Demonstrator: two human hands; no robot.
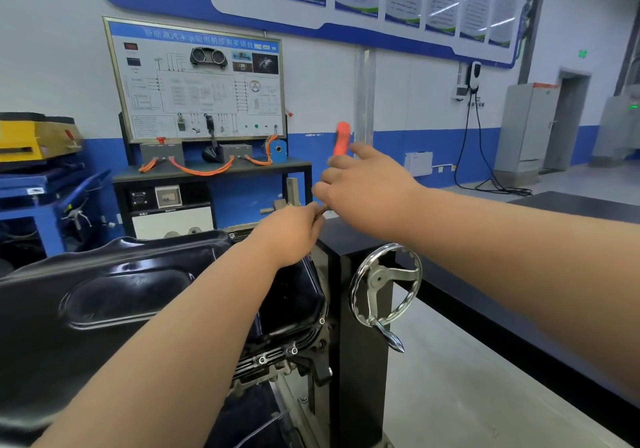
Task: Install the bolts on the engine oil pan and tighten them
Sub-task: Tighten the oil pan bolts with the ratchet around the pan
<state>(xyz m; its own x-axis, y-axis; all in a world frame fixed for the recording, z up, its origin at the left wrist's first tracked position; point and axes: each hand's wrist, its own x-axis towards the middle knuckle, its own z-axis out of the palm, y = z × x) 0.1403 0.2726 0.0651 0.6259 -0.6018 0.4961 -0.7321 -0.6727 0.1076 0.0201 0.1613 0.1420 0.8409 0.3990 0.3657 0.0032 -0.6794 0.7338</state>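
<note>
The glossy black pressed-steel oil pan point(138, 291) sat bottom-up on the engine, its long axis running from the left of the room across to the black engine stand point(360, 361) with its chrome handwheel point(384, 285). Along the near right flange several small silver-headed bolts point(294, 351) were already in their holes. Whether they were fully tight, I could not tell.

Work was at the pan's far right corner, so I judged the job part done, with that corner and the final tightening left. The right hand point(360, 191) had its fingers curled round a tool with a bright orange handle point(341, 139), thumb stretched out. The tool stood nearly upright, handle up, its dark metal end down towards the corner. The left hand point(294, 236) pinched that lower end. Whether it held a bolt there was hidden.
</note>
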